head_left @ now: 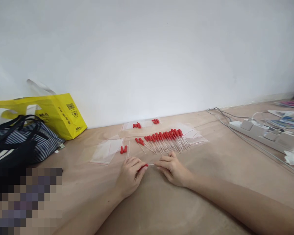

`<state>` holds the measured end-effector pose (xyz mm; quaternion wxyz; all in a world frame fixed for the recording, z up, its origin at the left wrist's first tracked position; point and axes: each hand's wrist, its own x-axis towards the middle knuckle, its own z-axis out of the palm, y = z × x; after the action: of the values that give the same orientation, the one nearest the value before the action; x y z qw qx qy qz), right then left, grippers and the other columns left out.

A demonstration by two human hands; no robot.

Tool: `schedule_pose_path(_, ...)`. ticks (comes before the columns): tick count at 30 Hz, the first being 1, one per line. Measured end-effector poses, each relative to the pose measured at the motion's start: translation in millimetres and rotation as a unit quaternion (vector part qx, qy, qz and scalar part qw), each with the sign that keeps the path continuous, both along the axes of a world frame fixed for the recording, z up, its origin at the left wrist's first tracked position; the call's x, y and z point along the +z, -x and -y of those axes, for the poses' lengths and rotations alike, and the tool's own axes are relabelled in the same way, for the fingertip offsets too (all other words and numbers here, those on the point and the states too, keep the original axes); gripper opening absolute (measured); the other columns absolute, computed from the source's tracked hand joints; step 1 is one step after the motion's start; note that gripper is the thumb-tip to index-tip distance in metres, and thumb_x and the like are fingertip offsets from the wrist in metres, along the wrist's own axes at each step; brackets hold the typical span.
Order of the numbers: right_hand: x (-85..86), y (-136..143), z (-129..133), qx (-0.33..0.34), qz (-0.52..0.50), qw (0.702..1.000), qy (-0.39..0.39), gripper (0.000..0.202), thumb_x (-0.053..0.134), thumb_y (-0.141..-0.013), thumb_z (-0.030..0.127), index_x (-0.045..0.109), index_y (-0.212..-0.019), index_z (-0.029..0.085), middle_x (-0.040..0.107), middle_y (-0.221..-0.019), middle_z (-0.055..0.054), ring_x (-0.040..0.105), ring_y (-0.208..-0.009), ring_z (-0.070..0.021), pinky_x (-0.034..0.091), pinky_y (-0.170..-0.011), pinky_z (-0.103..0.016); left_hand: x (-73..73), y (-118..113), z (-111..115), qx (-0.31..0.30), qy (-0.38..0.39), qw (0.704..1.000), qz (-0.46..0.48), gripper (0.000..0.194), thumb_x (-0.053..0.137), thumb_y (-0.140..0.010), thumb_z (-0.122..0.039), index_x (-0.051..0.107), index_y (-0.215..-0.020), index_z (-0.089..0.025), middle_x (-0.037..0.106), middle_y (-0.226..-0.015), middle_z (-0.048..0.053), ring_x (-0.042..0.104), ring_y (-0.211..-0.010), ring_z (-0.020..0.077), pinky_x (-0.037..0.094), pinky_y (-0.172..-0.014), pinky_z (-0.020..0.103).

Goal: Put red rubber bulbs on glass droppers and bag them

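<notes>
Where my left hand point(130, 173) pinches: a red rubber bulb point(145, 166), gripped between thumb and fingers, directly in front of me.
Right hand point(171, 168): thumb and fingertips closed on the far end of a slim clear tube point(151, 164), which spans the gap between my hands; glass or plastic, I cannot tell.
Bulb and tube: I judge that I am fitting one to the other; how deep the tube sits, I cannot tell.
Next push: it would call for both parts in one line and a firm, straight press, so that the thin tube does not bend or slip.
Dropper row point(167, 136): just beyond my hands at 1 o'clock, many lying side by side, red ends away from me.
Loose bulb pair point(123, 149): at 10 o'clock, beside a bare tube point(129, 148).
Far bulb clusters point(137, 125): two, around 12 o'clock.
Clear zip bags point(105, 151): at 10 and 2 o'clock.
Yellow bag point(61, 117): at 10 o'clock, by the wall.
Power strip point(254, 132): well apart, between 2 and 3 o'clock.
</notes>
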<state>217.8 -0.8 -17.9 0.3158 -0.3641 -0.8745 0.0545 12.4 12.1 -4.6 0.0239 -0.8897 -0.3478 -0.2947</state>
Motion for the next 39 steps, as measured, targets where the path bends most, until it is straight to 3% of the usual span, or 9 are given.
schedule_pose_path(10,3.0,2,-1,0.014,0.050,0.996,-0.077,0.027,0.037,-0.077,0.007,0.059,-0.090,0.016,0.052,-0.071,-0.002,0.040,-0.062,-0.0115,0.022,-0.065,-0.029,2.4,-4,9,0.029,-0.010,0.999,-0.030,0.025,0.033,-0.087,-0.020,0.058,-0.083,-0.019,0.060,-0.073,0.002,0.052,-0.070,0.0151,0.032,-0.076,0.033)
schedule_pose_path(17,1.6,4,-1,0.031,0.041,0.994,-0.092,0.037,0.037,-0.070,0.002,0.057,-0.098,0.016,0.053,-0.072,-0.003,0.040,-0.063,-0.0129,0.022,-0.065,-0.029,4.1,-5,11,0.011,-0.037,0.998,-0.058,0.025,0.032,-0.086,-0.015,0.057,-0.090,-0.020,0.057,-0.070,0.001,0.051,-0.070,0.0148,0.026,-0.083,0.037)
schedule_pose_path(24,1.3,4,-5,0.048,0.035,0.996,-0.061,0.025,0.039,-0.079,0.009,0.059,-0.092,0.016,0.057,-0.074,-0.004,0.045,-0.064,-0.0123,0.025,-0.066,-0.028,6.6,-6,10,-0.008,-0.024,0.997,-0.068,0.022,0.038,-0.086,-0.022,0.059,-0.082,-0.021,0.060,-0.069,0.000,0.052,-0.071,0.0150,0.025,-0.084,0.037)
schedule_pose_path(29,3.6,-5,-8,0.027,-0.004,0.999,-0.037,0.018,0.042,-0.086,0.025,0.058,-0.089,0.017,0.060,-0.075,-0.003,0.051,-0.069,-0.0122,0.026,-0.068,-0.027,4.3,3,4,0.016,0.011,1.000,-0.019,0.020,0.041,-0.086,-0.031,0.056,-0.096,-0.023,0.063,-0.071,-0.001,0.054,-0.070,0.0152,0.024,-0.085,0.037)
schedule_pose_path(35,1.0,-15,-8,0.011,0.028,0.998,-0.050,0.019,0.039,-0.086,0.018,0.057,-0.092,0.017,0.061,-0.076,-0.004,0.052,-0.071,-0.0129,0.027,-0.069,-0.028,0.9,11,2,0.009,0.052,0.999,0.001,0.020,0.043,-0.085,-0.033,0.054,-0.100,-0.025,0.065,-0.076,-0.002,0.055,-0.073,0.0150,0.019,-0.089,0.040)
schedule_pose_path(39,-0.4,-13,-6,0.011,0.014,0.999,-0.051,0.020,0.036,-0.085,0.017,0.056,-0.087,0.017,0.060,-0.073,-0.004,0.051,-0.069,-0.0131,0.027,-0.068,-0.028,1.8,7,4,0.004,0.057,0.998,0.011,0.015,0.047,-0.083,-0.030,0.059,-0.088,-0.025,0.064,-0.072,-0.003,0.056,-0.071,0.0144,0.017,-0.089,0.041)
